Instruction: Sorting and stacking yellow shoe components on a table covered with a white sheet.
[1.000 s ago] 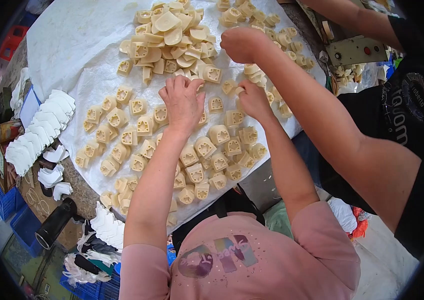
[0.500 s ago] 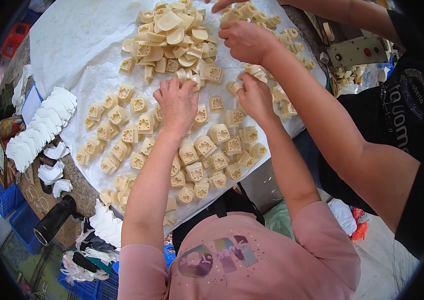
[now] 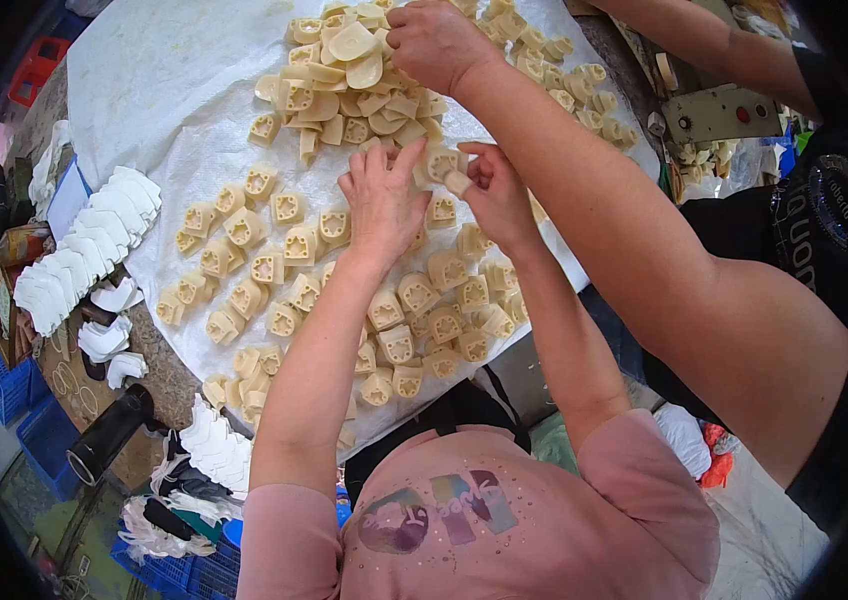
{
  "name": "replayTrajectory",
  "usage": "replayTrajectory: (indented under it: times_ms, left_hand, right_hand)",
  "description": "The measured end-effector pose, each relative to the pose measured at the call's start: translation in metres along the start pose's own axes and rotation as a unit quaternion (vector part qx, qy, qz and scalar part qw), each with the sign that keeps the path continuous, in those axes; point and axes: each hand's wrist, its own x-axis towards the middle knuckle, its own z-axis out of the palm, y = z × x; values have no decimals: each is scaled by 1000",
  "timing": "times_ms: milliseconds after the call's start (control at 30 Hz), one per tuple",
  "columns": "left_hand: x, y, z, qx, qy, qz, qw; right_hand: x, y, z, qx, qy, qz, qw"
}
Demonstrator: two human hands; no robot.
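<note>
Cream-coloured moulded pieces with rounded ends and star-shaped hollows cover a white sheet [image 3: 169, 110]. One such moulded piece [image 3: 438, 163] is between my hands. My right hand [image 3: 497, 198] grips its right side, thumb below and fingers bent above. My left hand [image 3: 384, 200] has its fingers spread, the index fingertip close to that piece's left edge; whether it touches cannot be told. Below and left of my left hand, several pieces [image 3: 301, 243] lie hollow side up in loose rows. Beyond my hands rises a heap of the pieces [image 3: 352, 75].
A co-worker's arm [image 3: 584, 165] crosses from the right, its hand [image 3: 439, 45] at the heap's right side. More pieces [image 3: 594, 95] lie at the far right. White stacked shapes [image 3: 89, 250], a black cylinder [image 3: 112, 435] and blue baskets [image 3: 49, 445] are at the left.
My right hand has moved left with a moulded piece, toward my left hand, which has shifted slightly right. The co-worker's near hand has moved left and up to the heap.
</note>
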Motion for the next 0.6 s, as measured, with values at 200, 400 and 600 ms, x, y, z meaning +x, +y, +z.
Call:
replayTrajectory:
  times_ms: [200,400,600]
  left_hand:
    - [-14,-1,-17,-206,-91,39,973]
    - [-19,2,-18,-148,-63,-27,987]
    - [-8,17,8,206,-65,120,969]
  right_hand:
    - [-10,7,-17,71,-104,15,992]
    - [-2,16,-16,-165,-82,-19,983]
    - [6,26,-19,-392,-53,-51,917]
